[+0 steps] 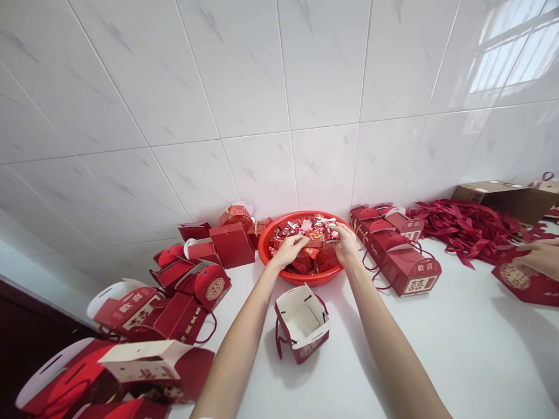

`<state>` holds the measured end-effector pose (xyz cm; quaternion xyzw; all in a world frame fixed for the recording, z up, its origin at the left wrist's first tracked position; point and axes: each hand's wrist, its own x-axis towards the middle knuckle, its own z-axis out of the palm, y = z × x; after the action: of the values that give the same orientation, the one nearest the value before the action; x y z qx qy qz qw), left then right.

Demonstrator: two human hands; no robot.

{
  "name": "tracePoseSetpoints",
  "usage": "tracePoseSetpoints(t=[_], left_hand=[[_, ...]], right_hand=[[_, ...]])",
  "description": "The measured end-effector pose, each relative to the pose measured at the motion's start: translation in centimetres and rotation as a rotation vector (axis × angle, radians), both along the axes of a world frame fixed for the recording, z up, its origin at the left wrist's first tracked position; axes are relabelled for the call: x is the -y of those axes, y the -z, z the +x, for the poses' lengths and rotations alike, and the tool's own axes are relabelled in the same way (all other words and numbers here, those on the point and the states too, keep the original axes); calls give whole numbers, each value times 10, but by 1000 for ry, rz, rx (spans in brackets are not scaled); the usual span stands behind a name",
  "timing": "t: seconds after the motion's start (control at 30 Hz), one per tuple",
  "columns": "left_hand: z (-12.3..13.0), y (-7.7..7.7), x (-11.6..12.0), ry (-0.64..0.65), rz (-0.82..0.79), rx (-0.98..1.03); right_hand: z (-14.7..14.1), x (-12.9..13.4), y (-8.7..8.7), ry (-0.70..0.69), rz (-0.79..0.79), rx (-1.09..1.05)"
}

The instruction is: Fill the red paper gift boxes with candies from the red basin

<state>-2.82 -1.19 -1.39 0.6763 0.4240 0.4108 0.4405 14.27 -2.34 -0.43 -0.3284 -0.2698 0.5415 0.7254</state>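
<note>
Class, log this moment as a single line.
left hand: in candy basin | right hand: at wrapped sweets | open box: before basin, no sweets visible inside

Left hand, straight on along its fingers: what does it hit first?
Left hand: first the shiny red-and-gold wrapped packet at its fingertips, among the sweets in the round red plastic basin. It may already be touching; depth there is unclear from this one view.
</note>
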Motion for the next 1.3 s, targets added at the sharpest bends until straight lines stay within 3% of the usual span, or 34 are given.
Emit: tracePoseSetpoints(t=[0.23, 0.6, 0.8, 1.13, 1.3], left_hand=[[-3, 1, -4, -221, 42, 271], [-5, 1, -2, -236, 59, 364], [-7, 3, -7, -246, 249, 204], [-4, -4, 1, -321, 405, -32], [-2, -7, 5, -381, 434, -164]], right_hand=[[2, 0, 0, -39, -8, 25], [1, 0, 2, -133, 54, 70], [1, 1, 3, -208, 52, 90], [2, 4, 1, -308, 38, 130], [0, 9, 0, -463, 32, 203]])
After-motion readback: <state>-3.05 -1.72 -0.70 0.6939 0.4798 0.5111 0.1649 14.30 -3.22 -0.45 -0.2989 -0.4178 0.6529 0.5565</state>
